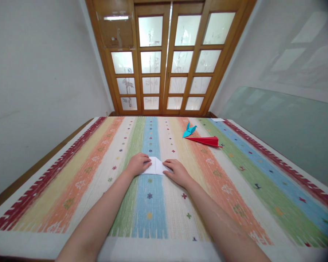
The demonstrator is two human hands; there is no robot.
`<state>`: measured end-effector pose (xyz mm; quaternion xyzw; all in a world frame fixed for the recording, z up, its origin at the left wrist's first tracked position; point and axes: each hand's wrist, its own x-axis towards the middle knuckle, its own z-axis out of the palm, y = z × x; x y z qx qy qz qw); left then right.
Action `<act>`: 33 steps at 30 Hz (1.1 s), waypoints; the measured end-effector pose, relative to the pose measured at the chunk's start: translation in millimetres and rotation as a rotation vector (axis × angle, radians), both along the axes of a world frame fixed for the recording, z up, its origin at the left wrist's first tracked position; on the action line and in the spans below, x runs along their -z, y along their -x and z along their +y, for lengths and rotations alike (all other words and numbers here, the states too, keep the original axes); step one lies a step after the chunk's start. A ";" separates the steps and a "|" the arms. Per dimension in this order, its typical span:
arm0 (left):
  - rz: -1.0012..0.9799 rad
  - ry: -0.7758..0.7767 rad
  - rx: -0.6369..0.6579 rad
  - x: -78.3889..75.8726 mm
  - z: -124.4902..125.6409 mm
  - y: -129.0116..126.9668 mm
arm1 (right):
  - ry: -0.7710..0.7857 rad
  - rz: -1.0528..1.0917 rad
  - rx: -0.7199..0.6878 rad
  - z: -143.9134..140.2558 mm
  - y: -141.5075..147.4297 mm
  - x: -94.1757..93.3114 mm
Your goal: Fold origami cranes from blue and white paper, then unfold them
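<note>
Across the desk [24, 180] spreads a striped cloth [166, 211], probably soft enough to give a little under pressing; near its middle are 2 bare hands, the left hand [138, 164] at the left end of a folded white paper [156, 166], the right hand [178, 172] at its right end; the left grip is partly closed, fingers and thumb bent over the sheet with a small gap between them; the right grip is about as narrow, its fingertips and thumb set slightly apart along the edge; whether either pinches from beneath or only presses down, I cannot tell.

The white paper lies flat on the cloth between the hands, its upper right corner slanting, a faint crease running through it; it should be very light, quick to bend, stiffer where layers stack, and easy to crumple; the cloth probably lends it some drag against sliding; its side edges look the best hold, with flat fingertips and little force.

Beyond the right hand lies a long red folded paper [205, 141], its narrow tip likely easy to bend; just beside that tip sits a blue paper crane [190, 131], its thin points looking fragile, so its body seems the safer hold.
</note>
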<state>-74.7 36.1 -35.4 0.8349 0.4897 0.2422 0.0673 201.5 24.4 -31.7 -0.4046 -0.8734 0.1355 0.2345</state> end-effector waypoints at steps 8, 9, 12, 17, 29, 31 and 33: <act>0.031 0.024 -0.011 1.2 -9.4 9.8 | -0.035 -0.070 0.114 -13.3 2.2 -7.4; 0.036 0.026 -0.008 0.9 -10.2 10.2 | -0.041 -0.086 0.136 -15.7 3.0 -9.3; 0.054 0.026 0.012 -1.6 -11.9 9.7 | -0.052 -0.130 0.199 -24.2 6.3 -14.9; 0.089 0.004 0.075 -13.7 -17.7 1.9 | -0.042 -0.188 0.284 -33.0 14.2 -20.6; 0.182 0.023 0.173 -24.6 -29.4 -22.1 | -0.011 -0.175 0.280 -33.3 19.3 -20.0; 0.176 0.027 0.168 -25.6 -30.9 -22.8 | -0.008 -0.151 0.243 -32.8 18.3 -19.6; 0.168 0.030 0.162 -26.1 -32.7 -24.5 | -0.009 -0.115 0.215 -31.8 17.2 -18.6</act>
